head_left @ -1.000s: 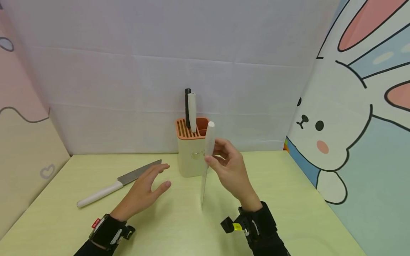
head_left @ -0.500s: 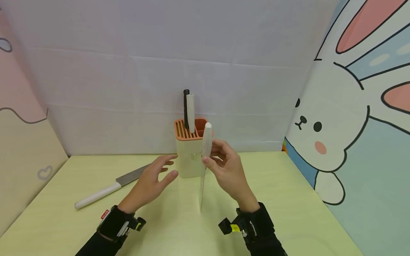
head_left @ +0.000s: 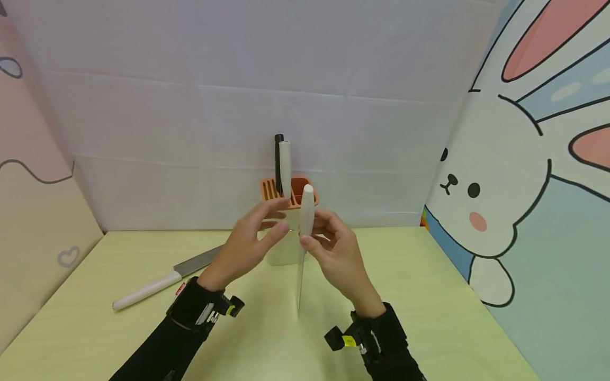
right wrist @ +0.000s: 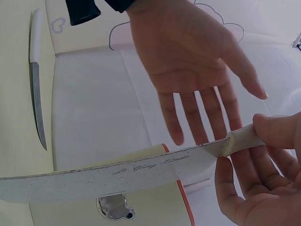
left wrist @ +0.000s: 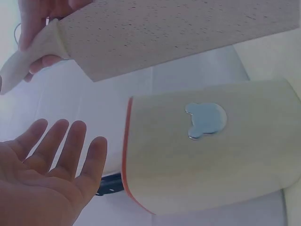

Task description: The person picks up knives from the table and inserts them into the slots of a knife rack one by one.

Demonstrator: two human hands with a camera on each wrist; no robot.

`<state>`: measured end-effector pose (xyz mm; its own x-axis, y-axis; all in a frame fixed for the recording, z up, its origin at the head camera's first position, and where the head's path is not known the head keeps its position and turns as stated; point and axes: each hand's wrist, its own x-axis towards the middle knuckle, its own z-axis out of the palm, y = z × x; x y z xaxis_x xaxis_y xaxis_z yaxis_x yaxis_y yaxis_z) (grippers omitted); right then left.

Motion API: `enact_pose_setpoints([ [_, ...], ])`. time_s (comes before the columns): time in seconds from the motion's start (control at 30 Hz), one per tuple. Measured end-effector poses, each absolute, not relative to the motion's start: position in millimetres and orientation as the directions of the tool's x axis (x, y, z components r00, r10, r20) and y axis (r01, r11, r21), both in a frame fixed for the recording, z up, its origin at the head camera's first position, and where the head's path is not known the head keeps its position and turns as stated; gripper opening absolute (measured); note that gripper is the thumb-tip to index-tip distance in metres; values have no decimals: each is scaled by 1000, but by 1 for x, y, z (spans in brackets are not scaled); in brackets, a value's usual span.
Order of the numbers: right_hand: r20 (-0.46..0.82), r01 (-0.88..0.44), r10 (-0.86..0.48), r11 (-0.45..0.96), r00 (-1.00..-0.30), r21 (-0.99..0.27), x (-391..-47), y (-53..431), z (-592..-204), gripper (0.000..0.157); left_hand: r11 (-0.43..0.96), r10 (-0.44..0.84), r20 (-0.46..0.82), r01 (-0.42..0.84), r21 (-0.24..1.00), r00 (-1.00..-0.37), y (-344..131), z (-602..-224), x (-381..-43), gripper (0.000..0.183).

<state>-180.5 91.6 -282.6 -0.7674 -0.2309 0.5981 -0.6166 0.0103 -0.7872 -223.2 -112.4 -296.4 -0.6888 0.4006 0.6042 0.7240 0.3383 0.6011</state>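
A knife with a white handle (head_left: 307,211) stands blade down in my right hand (head_left: 335,254), which pinches it between thumb and fingers near the base of the handle. The blade (right wrist: 108,174) is pale and speckled, with lettering along it. My left hand (head_left: 252,238) hovers just left of that handle, fingers extended and holding nothing. Behind both hands is a cream knife block (head_left: 283,254) with an orange slotted top; my left hand partly covers it in the head view. A black handle (head_left: 278,164) and a white handle (head_left: 285,166) stick up from its slots.
A second knife, with a white handle (head_left: 145,291) and grey blade (head_left: 197,263), lies on the pale yellow table (head_left: 267,344) to the left. My left forearm and hand cover its tip in the head view. A white backdrop (head_left: 190,127) closes off the back.
My left hand has moved right and up, from over the lying knife's blade to beside the upright knife's handle. My right hand and its knife have hardly moved.
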Motion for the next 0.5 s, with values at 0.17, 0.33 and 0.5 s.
enact_pose_setpoints([
  [0.17, 600, -618, -227, 7, -767, -786, -180, 91, -281, 40, 295, 408, 637, 755, 586, -654, -96, -276, -226, 43],
  [0.33, 605, -621, -220, 2, -765, -784, -181, 91, -280, 40, 276, 408, 645, 761, 587, -645, -85, -261, -227, 41],
  [0.5, 617, -629, -213, -12, -758, -777, -182, 91, -278, 38, 247, 394, 651, 757, 605, -649, -74, -241, -214, 38],
])
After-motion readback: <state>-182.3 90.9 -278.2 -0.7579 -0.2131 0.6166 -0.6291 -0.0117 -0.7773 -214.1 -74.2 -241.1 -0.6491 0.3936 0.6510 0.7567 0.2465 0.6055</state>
